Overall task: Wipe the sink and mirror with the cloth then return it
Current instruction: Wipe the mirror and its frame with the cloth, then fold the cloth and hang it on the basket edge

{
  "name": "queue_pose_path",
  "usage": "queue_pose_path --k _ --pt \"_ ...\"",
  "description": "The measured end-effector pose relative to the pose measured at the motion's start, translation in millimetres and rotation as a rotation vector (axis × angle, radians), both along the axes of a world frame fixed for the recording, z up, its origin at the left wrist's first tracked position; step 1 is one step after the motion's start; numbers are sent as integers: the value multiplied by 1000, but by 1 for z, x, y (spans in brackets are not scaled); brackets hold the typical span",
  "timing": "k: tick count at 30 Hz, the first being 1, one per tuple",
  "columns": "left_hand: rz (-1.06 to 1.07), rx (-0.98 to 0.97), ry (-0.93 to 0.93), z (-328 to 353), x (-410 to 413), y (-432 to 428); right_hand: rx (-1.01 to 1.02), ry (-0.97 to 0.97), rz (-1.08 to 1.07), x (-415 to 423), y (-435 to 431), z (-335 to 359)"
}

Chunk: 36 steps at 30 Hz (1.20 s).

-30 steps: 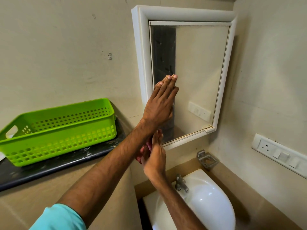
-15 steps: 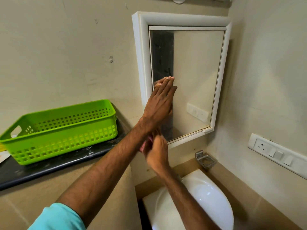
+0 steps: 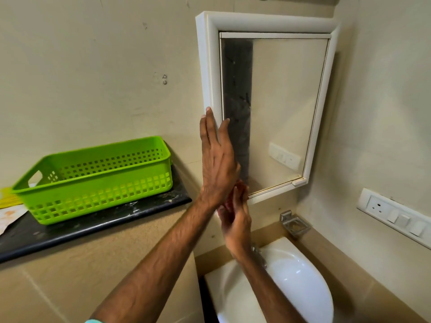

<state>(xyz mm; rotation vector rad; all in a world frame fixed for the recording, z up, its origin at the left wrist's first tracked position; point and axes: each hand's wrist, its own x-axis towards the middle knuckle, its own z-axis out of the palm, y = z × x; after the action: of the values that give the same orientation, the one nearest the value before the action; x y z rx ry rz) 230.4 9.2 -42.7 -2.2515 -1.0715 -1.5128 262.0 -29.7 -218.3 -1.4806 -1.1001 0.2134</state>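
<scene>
Cloth [image 3: 231,199]: reddish, mostly hidden between the hands, below the mirror [image 3: 282,101] and above the sink [image 3: 293,290].
Right hand [image 3: 235,226]: fingers curled round the cloth.
Left hand [image 3: 217,159]: fingers straight, slightly spread, over the mirror's left frame; earlier on the glass.
Green basket [image 3: 93,178]: on tabletop [image 3: 98,226].

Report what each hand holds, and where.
Right hand grips a reddish cloth, mostly hidden behind the left hand, so which part cannot be told. The left hand holds nothing.
</scene>
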Motion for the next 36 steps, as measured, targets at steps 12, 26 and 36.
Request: queue_pose_path --k 12,26,36 --pt "-30 -146 93 -19 -13 4 -91 -160 -323 63 3 -23" --pt "-54 -187 68 -36 -4 5 43 287 46 15 -21 18" --pt "-325 -197 -62 -74 -19 -43 50 193 -36 72 -43 53"
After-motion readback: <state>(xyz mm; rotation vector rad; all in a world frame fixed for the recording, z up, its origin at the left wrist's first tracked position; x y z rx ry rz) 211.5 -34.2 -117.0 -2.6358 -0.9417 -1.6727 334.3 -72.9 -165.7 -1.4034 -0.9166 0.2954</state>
